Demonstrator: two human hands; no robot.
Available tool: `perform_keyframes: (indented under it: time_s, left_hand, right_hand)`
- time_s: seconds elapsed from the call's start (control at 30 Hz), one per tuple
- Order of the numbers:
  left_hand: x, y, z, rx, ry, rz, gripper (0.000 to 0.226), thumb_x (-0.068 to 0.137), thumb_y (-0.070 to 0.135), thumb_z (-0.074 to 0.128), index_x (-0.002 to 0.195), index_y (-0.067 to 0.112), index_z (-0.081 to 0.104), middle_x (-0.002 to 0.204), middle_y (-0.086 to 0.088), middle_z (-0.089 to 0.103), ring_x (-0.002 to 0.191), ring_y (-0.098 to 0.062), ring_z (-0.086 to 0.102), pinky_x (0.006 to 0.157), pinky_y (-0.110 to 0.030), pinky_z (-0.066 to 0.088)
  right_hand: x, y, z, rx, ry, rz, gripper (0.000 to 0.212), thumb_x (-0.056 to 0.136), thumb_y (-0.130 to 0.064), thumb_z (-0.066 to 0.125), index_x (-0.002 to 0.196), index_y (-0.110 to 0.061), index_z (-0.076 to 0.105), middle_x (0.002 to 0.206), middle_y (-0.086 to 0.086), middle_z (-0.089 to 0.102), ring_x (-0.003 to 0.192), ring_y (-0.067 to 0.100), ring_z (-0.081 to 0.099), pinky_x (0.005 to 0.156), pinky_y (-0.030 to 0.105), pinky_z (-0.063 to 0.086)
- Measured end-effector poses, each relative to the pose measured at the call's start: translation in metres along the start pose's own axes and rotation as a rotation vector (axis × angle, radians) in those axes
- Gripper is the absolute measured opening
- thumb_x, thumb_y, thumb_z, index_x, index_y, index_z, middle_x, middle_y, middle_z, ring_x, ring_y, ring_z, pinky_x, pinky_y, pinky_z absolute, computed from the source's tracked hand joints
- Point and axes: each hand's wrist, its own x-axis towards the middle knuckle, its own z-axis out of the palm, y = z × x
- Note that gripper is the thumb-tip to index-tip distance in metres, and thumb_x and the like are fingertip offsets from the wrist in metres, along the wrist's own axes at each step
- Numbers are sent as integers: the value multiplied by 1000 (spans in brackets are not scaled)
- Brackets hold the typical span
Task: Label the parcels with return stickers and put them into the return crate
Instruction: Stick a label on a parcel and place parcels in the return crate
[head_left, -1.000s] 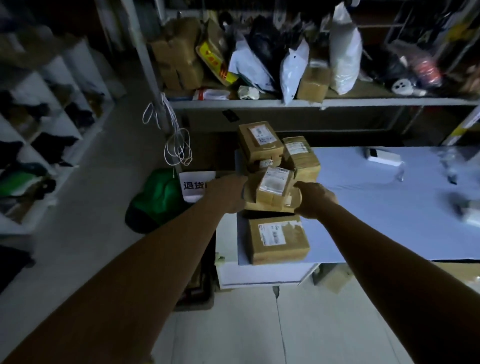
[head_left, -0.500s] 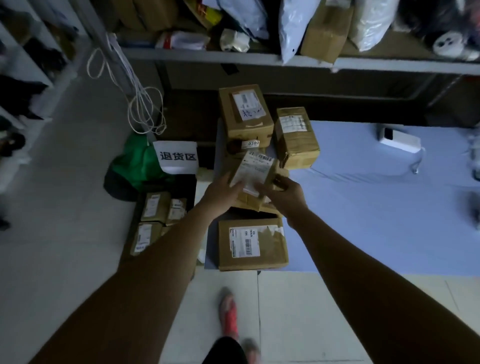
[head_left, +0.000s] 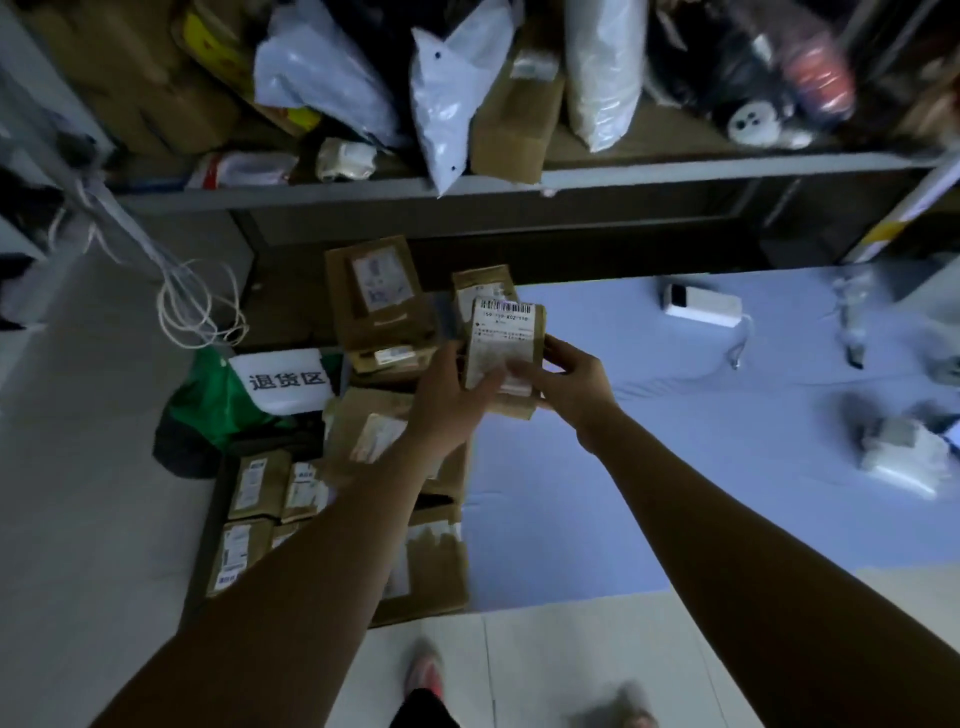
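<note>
A parcel (head_left: 501, 343) sits between the left hand (head_left: 452, 400) and the right hand (head_left: 566, 379), above the left edge of the bench (head_left: 675, 467) and in front of the stacked parcels (head_left: 379, 301). Left of the bench, the return crate (head_left: 205, 551) stands on the floor with a sign (head_left: 283, 379) behind it. A shelf (head_left: 675, 171) runs behind the bench.

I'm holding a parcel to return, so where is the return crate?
Head view, lower left: the return crate stands on the floor beside the left end of the blue table, just below the white sign and green bag.

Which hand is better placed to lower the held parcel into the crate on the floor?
Likely the left hand: it grips the parcel on the side nearer the crate, which sits down to the left. The right hand holds the far side.
</note>
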Motion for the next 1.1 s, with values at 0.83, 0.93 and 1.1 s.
perform_keyframes:
  time_s: [0.83,0.93,1.1]
  left_hand:
    - [-20,70,504,1,-67,-291,58,72,51,67,126,30,58,116,7,69,106,-14,67,90,-42,57]
    - [-7,41,548,5,-29,-330,70,66,56,66,132,32,57,120,5,68,110,-17,66,91,-43,57]
    - [3,24,579,81,29,-353,73,78,75,59,136,30,54,119,-3,68,106,-23,67,88,-48,58]
  right_hand:
    - [6,164,-461,-312,-79,254,44,83,-20,82,124,-21,67,114,-11,71,94,-3,64,64,8,47]
    - [20,180,-491,-382,-139,326,48,86,-24,79,131,-20,66,124,-6,71,115,12,65,85,22,51]
    - [47,168,-535,-598,-64,261,48,80,-29,84,118,-2,71,114,12,75,106,27,70,98,44,54]
